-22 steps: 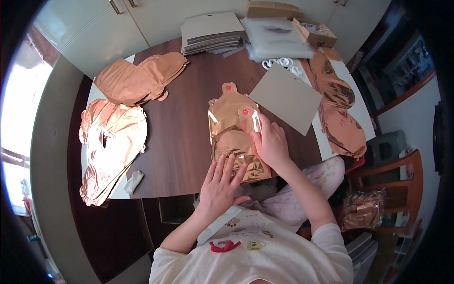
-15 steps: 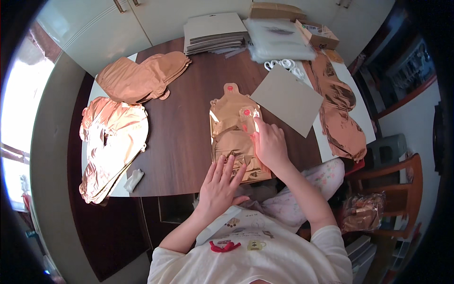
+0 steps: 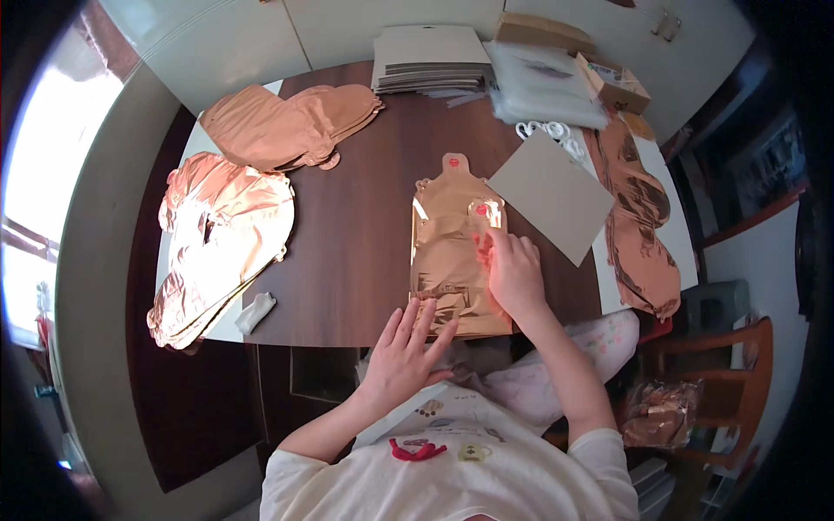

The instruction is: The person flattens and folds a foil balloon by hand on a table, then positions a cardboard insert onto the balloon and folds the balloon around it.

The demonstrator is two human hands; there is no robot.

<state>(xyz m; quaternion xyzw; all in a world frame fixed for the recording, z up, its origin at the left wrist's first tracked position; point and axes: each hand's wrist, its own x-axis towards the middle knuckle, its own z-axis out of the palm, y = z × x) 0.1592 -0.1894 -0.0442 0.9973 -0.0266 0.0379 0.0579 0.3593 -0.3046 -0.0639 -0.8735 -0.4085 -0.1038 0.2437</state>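
**Both hands flat on a folded foil balloon at the table's near edge**

At the far left, a stack of rose-gold foil balloons (image 3: 217,247) overhangs the dark table (image 3: 356,234), with a small white scrap (image 3: 254,313) just beside its near end. A second flattened pile (image 3: 287,126) lies behind it. Nothing stands between either hand and the work.

The left hand (image 3: 404,356) has its fingers spread and released, tips resting on the near edge of the folded balloon (image 3: 452,260). That piece lies near the table's front edge, its long axis running away from the person, its tabbed neck pointing to the far side. The right hand (image 3: 514,273) presses flat on its right part, fingers extended, gripping nothing.

Further right lie a grey card sheet (image 3: 552,195), white scissors (image 3: 547,132) and more foil shapes (image 3: 638,226).
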